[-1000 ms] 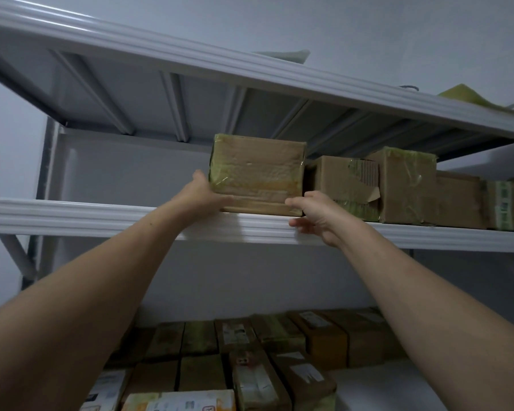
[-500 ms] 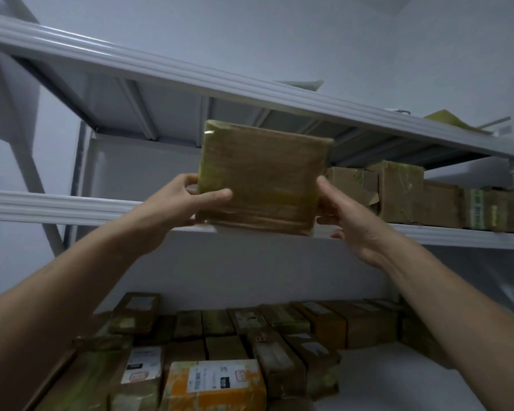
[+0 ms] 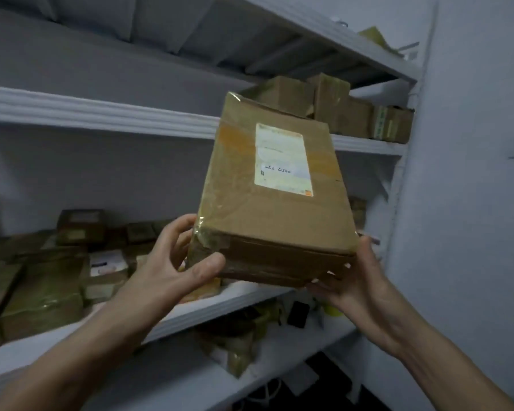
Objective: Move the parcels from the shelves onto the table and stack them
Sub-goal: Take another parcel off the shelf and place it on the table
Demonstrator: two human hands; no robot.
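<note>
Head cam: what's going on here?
A person holds a taped cardboard parcel with a white label in the air in front of the shelving. The left hand grips its near left corner and the right hand cups its lower right corner. More boxes sit on the upper shelf behind it, and other parcels fill the shelf below at left. No table is in view, so nothing is stacked yet.
</note>
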